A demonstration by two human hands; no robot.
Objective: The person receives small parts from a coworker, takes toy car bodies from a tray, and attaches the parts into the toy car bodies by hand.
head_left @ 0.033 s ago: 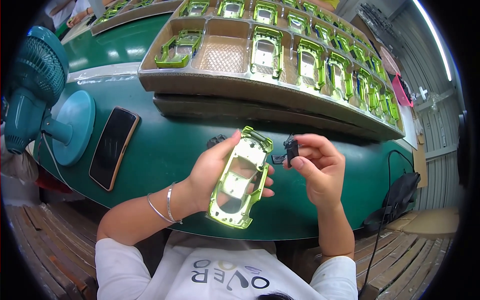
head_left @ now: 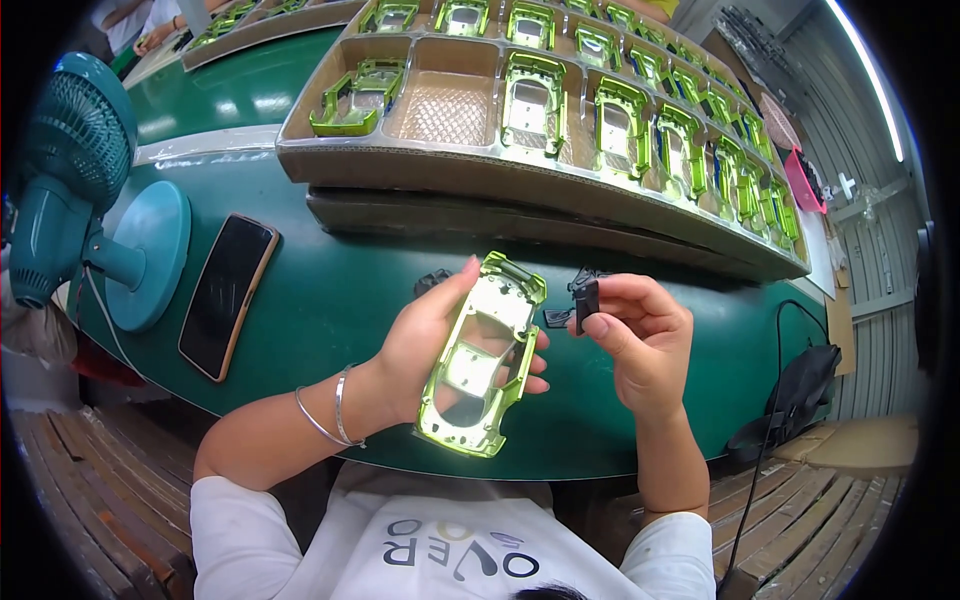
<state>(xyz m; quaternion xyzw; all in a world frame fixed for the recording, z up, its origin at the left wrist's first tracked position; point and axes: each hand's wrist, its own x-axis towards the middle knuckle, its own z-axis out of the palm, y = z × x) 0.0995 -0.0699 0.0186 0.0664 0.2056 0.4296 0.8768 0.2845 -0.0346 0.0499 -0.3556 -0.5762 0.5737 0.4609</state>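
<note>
My left hand (head_left: pixel 425 335) is closed around a lime-green toy car body shell (head_left: pixel 470 370), thumb along its upper left edge and fingertips showing past its right side. The shell's inner side faces up, with large window openings. To its right, my right hand (head_left: pixel 645 340) pinches a small black plastic part (head_left: pixel 587 300) between thumb and fingers, apart from the shell. Another small black piece (head_left: pixel 558 318) lies on the green table just left of those fingers. Behind my left hand, a dark part (head_left: pixel 432 281) shows on the table, partly hidden.
A cardboard tray (head_left: pixel 420 165) with several green car shells in its compartments spans the far side, above another cardboard layer (head_left: pixel 450 215). At left are a phone (head_left: pixel 228 297) and a teal fan (head_left: pixel 150 255). A black bag (head_left: pixel 800 395) and cable lie at right.
My right hand has shifted very slightly to the right with the black part. The left hand and the car shell look nearly unmoved.
</note>
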